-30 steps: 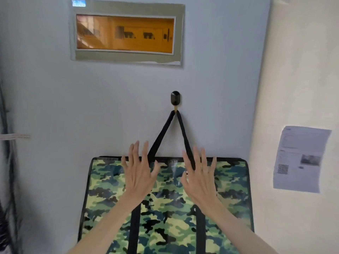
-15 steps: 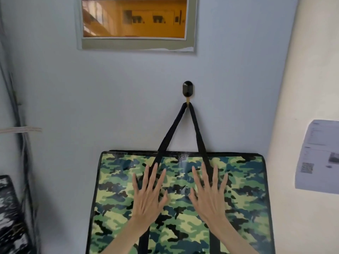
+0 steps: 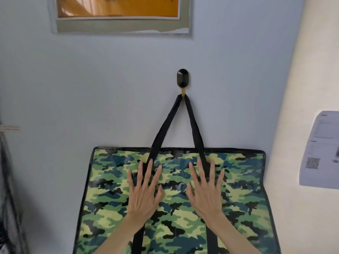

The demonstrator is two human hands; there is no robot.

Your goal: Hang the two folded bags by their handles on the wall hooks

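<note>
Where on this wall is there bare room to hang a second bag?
Bare wall lies left of the hook, between the framed picture and the camouflage bag. Crowded: the bag under both hands, and the paper notice rightward.

Left hand point(image 3: 145, 195) flat, fingers spread, right hand point(image 3: 206, 193) flat alongside, fingers spread, bare forearms reaching up

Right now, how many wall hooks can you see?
1. The black wall hook sits mid-wall below the framed picture, with the camouflage bag's handles looped on it. A second hook isn't in view; it may lie outside the frame.
</note>
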